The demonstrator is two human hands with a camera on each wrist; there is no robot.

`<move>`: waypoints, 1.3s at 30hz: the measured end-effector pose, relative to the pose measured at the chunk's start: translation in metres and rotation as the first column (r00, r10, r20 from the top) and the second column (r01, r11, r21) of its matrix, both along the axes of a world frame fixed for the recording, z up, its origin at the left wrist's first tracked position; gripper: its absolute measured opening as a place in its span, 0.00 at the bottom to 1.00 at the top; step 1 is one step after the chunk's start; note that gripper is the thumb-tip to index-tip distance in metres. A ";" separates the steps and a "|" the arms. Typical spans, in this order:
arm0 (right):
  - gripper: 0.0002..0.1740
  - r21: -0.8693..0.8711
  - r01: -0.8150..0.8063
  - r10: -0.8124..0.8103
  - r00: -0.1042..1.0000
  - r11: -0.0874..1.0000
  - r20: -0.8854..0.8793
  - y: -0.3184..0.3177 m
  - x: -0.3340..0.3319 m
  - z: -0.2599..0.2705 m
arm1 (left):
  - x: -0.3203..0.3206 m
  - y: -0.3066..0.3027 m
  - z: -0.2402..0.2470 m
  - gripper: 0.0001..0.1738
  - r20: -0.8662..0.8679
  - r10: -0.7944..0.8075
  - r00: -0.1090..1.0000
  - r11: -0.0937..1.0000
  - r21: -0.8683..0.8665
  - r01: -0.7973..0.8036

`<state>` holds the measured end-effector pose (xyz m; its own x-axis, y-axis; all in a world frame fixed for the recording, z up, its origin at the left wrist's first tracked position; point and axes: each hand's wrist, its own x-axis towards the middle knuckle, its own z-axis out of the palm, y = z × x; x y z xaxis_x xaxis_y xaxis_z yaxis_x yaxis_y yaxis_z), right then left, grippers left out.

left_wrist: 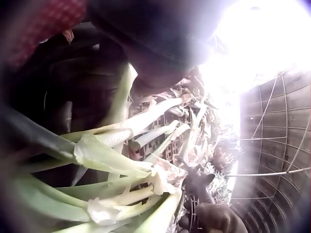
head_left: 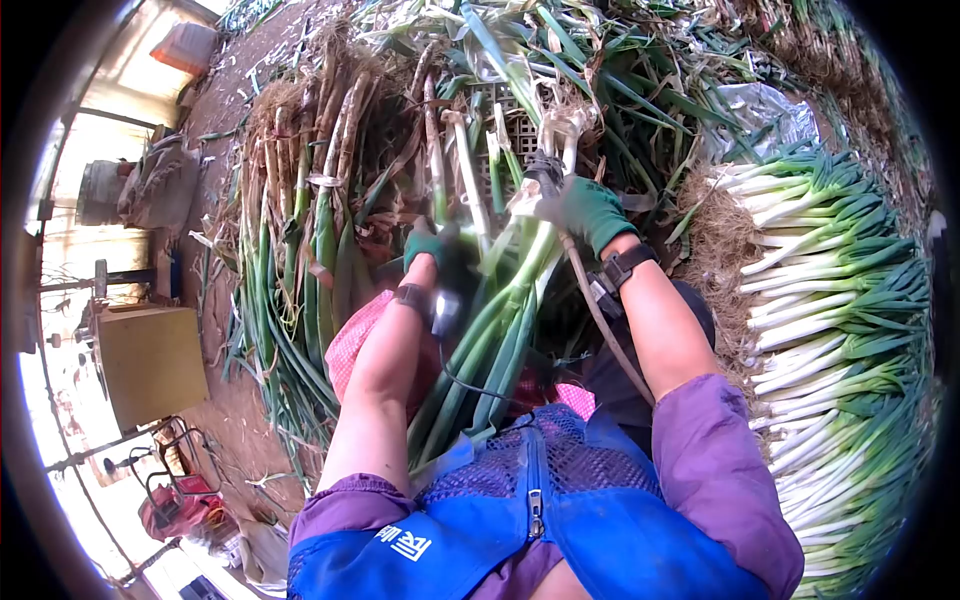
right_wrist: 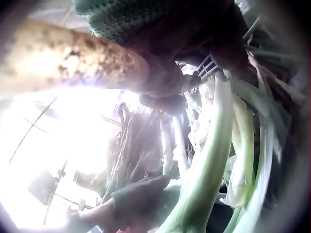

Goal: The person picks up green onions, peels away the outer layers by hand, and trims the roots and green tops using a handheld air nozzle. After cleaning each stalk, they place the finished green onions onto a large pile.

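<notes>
Both hands wear green gloves. My right hand [head_left: 592, 212] grips a dark air gun [head_left: 543, 172], with a tan hose [head_left: 595, 305] running back from it toward my body. Just beside and below the air gun lie several green onions [head_left: 515, 285], pale ends forward and green leaves across my lap. To their left is my left hand [head_left: 425, 245], blurred, with a finger reaching straight toward the stalks in the right wrist view. In the left wrist view, loose pale skin [left_wrist: 167, 177] hangs around the stalk ends near the air gun [left_wrist: 198, 183].
An unpeeled bundle of onions [head_left: 300, 200] with brown roots lies at the left. Peeled white onions [head_left: 800, 330] line the right side, roots inward. Ahead stands a plastic crate [head_left: 520, 130] amid leaf scraps. A yellow box [head_left: 150, 365] stands at far left.
</notes>
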<state>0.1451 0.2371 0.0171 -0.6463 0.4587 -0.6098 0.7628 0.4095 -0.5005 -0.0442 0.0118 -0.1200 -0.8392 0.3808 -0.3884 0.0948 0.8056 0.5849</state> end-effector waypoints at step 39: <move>0.27 -0.048 -0.314 0.284 0.906 0.948 -0.313 -0.056 0.056 0.024 | -0.012 0.002 0.005 0.07 0.210 -0.547 0.810 0.759 0.532 0.375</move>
<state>0.2008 0.1806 0.0416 -0.9026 0.1647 -0.3978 0.4207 0.5341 -0.7333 -0.0567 0.0142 -0.1154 -0.3618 0.8853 -0.2921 0.1150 0.3534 0.9284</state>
